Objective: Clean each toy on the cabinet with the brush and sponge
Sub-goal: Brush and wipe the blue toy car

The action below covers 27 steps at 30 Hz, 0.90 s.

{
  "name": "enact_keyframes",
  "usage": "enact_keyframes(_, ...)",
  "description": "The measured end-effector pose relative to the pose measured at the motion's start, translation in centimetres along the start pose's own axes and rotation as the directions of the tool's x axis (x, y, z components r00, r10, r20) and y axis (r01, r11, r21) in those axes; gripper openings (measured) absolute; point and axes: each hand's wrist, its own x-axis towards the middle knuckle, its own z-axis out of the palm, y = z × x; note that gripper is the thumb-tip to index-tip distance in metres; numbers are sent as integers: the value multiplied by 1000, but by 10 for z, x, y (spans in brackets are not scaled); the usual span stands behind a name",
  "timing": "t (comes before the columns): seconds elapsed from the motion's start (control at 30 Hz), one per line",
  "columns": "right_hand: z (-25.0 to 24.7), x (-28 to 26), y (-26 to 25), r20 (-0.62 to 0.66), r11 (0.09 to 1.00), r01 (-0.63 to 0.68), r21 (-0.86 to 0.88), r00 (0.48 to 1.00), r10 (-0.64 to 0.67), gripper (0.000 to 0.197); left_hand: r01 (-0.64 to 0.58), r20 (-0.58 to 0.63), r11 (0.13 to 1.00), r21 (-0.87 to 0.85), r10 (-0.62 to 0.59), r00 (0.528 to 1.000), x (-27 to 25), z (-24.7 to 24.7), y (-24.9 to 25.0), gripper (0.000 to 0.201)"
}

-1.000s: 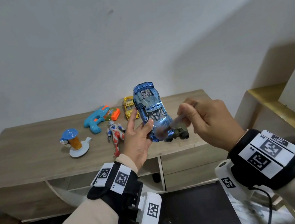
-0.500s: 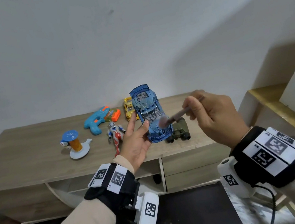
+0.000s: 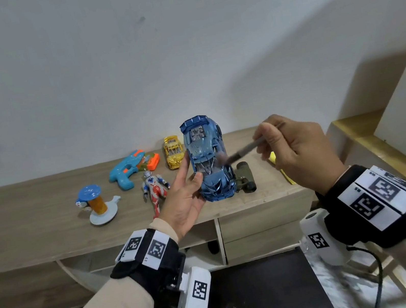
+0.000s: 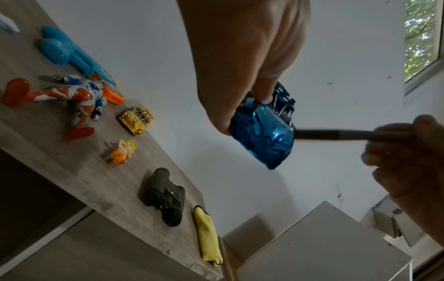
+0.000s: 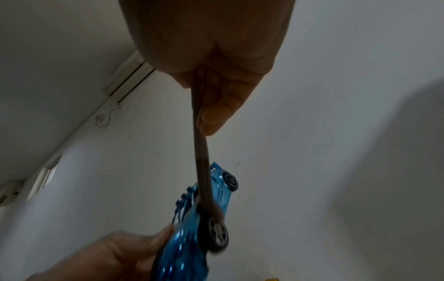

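- The left hand grasps the blue toy car above the worktop, thumb on one side; a hard stroke could twist it loose.
- The right hand pinches the brush, bristles on the roof; thin trim might snag them.
- The yellow sponge lies far right, near the edge.

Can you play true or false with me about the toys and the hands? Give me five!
1. The left hand holds the blue car up off the cabinet. True.
2. The right hand holds a sponge. False: it pinches a thin brush.
3. The brush tip touches the blue car. True.
4. The gold car is in a hand. False: it sits on the cabinet.
5. The hero figure stands upright. False: it lies flat on the cabinet.
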Motion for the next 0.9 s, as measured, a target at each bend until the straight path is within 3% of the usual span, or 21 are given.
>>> enact_keyframes(0.17,-7,4,2,-142,999,4,45,990,3,31,-10,69,1000,23,9,998,-4,0,-4,55)
enact_keyframes(0.3,-7,3,6,-40,997,-71,4,997,71,35,-20,77,1000,3,19,997,-7,2,-2,51)
enact_keyframes(0.43,-9,4,5,-210,991,-40,125,975,66,29,-25,73,1000,-13,26,997,-8,-1,-3,63)
enact_keyframes(0.57,-9,7,5,-82,990,-110,93,990,118,31,-22,63,1000,8,22,998,-6,-2,-6,69)
enact_keyframes(0.7,-9,7,6,-197,993,-57,105,977,77,30,-57,-6,996,69,57,998,-6,0,-8,70)
enact_keyframes(0.83,-7,4,5,5,993,-99,62,995,99,31,-111,-125,976,185,135,983,-4,5,-12,71)
enact_keyframes(0.9,-5,1,2,-36,998,-36,60,999,38,33,-147,-163,961,235,187,969,-3,8,-14,73)
